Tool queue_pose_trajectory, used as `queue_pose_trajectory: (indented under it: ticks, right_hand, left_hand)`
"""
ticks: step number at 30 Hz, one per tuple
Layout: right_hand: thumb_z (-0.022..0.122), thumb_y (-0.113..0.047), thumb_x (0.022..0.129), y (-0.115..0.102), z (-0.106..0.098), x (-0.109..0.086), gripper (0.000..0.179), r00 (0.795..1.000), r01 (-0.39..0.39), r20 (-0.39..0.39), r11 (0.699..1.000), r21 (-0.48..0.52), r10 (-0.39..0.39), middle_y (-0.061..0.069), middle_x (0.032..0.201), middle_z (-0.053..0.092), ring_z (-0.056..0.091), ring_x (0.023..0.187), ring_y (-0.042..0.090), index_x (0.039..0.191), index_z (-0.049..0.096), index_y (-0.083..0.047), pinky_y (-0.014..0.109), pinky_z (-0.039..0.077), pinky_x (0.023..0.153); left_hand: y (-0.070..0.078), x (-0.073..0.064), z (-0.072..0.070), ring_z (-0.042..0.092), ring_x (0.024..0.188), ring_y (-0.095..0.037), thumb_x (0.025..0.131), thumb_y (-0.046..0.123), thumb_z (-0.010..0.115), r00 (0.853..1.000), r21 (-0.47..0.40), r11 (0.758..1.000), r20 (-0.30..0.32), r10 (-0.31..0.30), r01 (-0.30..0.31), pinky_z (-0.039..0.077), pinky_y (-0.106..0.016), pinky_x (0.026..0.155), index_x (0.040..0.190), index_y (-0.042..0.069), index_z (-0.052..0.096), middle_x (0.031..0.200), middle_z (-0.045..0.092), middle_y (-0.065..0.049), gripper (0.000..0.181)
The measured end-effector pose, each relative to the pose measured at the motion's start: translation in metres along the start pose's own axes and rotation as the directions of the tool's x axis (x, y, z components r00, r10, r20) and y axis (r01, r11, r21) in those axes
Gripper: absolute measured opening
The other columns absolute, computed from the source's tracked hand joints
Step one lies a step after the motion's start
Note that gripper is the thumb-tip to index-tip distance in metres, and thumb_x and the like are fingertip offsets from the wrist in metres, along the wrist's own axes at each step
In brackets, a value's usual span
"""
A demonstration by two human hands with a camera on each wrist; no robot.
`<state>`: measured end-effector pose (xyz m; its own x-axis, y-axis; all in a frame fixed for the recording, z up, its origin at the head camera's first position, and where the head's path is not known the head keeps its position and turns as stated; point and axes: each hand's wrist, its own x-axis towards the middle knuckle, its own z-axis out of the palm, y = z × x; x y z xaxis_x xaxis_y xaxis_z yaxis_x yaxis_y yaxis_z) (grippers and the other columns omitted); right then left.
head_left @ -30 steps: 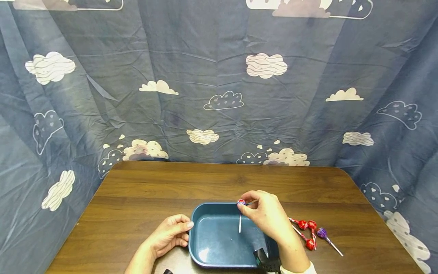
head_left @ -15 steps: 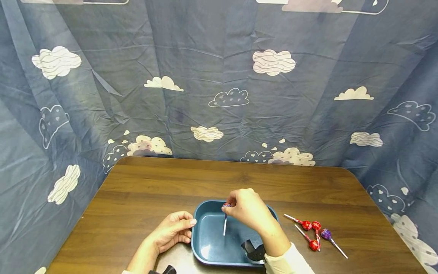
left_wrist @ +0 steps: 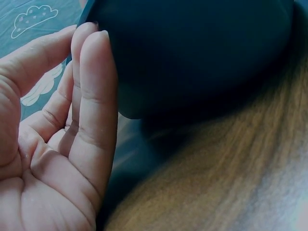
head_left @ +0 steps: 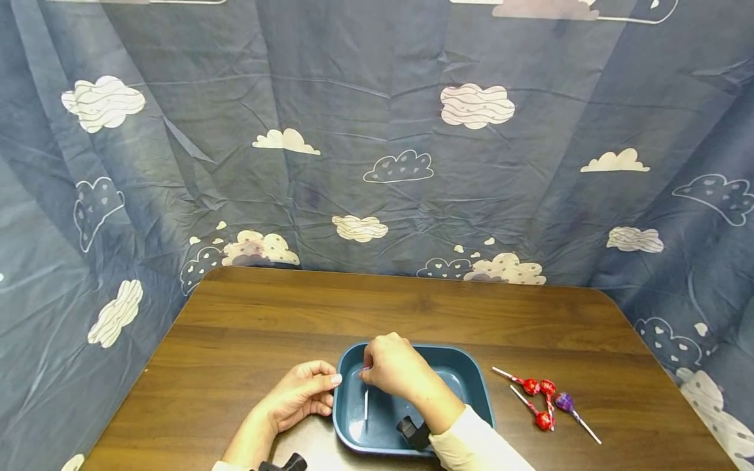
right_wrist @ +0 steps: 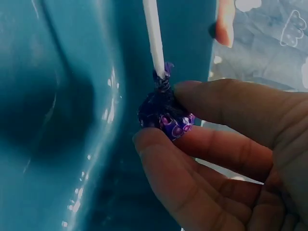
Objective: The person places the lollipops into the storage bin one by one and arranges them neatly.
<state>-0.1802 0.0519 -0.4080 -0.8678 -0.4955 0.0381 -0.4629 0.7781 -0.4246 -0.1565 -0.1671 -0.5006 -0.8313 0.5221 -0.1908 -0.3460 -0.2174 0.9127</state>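
Note:
In the head view my right hand (head_left: 391, 366) is over the left part of a blue plastic tray (head_left: 465, 392). It pinches the wrapped head of a purple lollipop (right_wrist: 166, 113) between thumb and fingers. The white stick (head_left: 366, 405) hangs down inside the tray, toward the near side. My left hand (head_left: 300, 396) holds the tray's left rim, its thumb at the edge. In the left wrist view, the fingers (left_wrist: 98, 82) lie against the tray's dark outer wall (left_wrist: 192, 57). Most of the lollipop's head is hidden behind the right hand in the head view.
On the brown wooden table (head_left: 283, 314), right of the tray, lie several red lollipops (head_left: 542, 420) close together. Another purple lollipop (head_left: 564, 401) lies beside them. A dark cloud-print cloth (head_left: 330, 183) hangs behind the table.
My right hand has moved left and lower across the tray with the lollipop. The left hand stays at the rim. The view has shifted slightly.

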Motion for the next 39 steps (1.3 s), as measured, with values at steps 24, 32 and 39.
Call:
queue_pose_trajectory:
  ticks: [24, 32, 39]
  right_hand:
    - [0.083, -0.013, 0.067, -0.005, 0.02, 0.012, 0.023, 0.998, 0.062, 0.015, 0.993, -0.103, -0.061, -0.01, 0.054, 0.054, 0.044, 0.052, 0.005, 0.055, 0.064, -0.017, 0.02, 0.037, 0.047]
    - [0.085, -0.015, 0.067, -0.008, 0.023, 0.016, 0.027, 0.998, 0.057, 0.004, 0.989, -0.14, -0.057, -0.01, 0.052, 0.052, 0.045, 0.051, 0.006, 0.054, 0.061, -0.017, 0.021, 0.037, 0.046]
    - [0.086, -0.016, 0.066, -0.006, 0.026, 0.017, 0.028, 0.998, 0.066, -0.001, 0.987, -0.144, -0.067, -0.01, 0.052, 0.054, 0.046, 0.051, 0.005, 0.054, 0.061, -0.017, 0.021, 0.038, 0.046]
  left_hand:
    - [-0.002, 0.001, 0.0, 0.065, 0.066, -0.003, 0.097, 0.017, 0.069, 1.0, -0.004, 1.0, 0.001, 0.001, -0.001, 0.058, -0.019, 0.061, 0.1, 0.014, 0.059, 0.078, 0.064, 0.006, 0.012]
    - [0.0, 0.002, -0.001, 0.065, 0.065, -0.002, 0.1, 0.012, 0.061, 1.0, -0.008, 1.0, 0.015, 0.013, -0.012, 0.058, -0.018, 0.061, 0.1, 0.013, 0.061, 0.077, 0.065, 0.007, 0.001]
    - [-0.001, 0.001, -0.001, 0.065, 0.065, -0.003, 0.1, 0.008, 0.06, 1.0, -0.016, 1.0, 0.017, 0.011, -0.011, 0.058, -0.018, 0.061, 0.097, 0.017, 0.06, 0.077, 0.064, 0.006, 0.009]
